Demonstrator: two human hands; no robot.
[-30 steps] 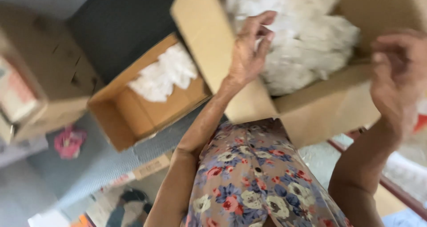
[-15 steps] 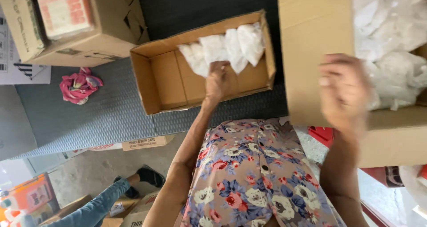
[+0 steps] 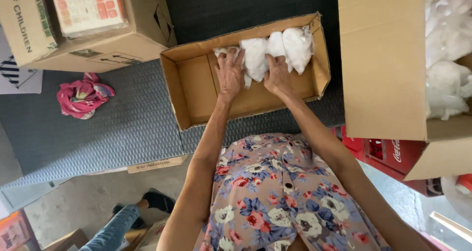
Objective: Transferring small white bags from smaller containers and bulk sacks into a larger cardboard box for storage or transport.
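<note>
A shallow open cardboard box (image 3: 196,84) lies on a grey mat in front of me. Several white bundles in clear plastic (image 3: 278,49) sit in its far right part. My left hand (image 3: 230,74) is inside the box with fingers spread, pressing on a white bundle at the left end of the row. My right hand (image 3: 277,75) rests on the near side of the bundles, fingers on them. Whether either hand grips a bundle is hard to tell.
A large cardboard box (image 3: 388,69) holding more white bundles (image 3: 450,59) stands at the right, above a red crate (image 3: 388,152). Another carton (image 3: 88,29) sits at the far left. A pink cloth (image 3: 82,96) lies on the mat. Another person's leg and shoe (image 3: 132,216) show at the bottom.
My view has swung from the large box to the shallow box. Both hands have moved from the large box's edge into the shallow box, onto the white bundles.
</note>
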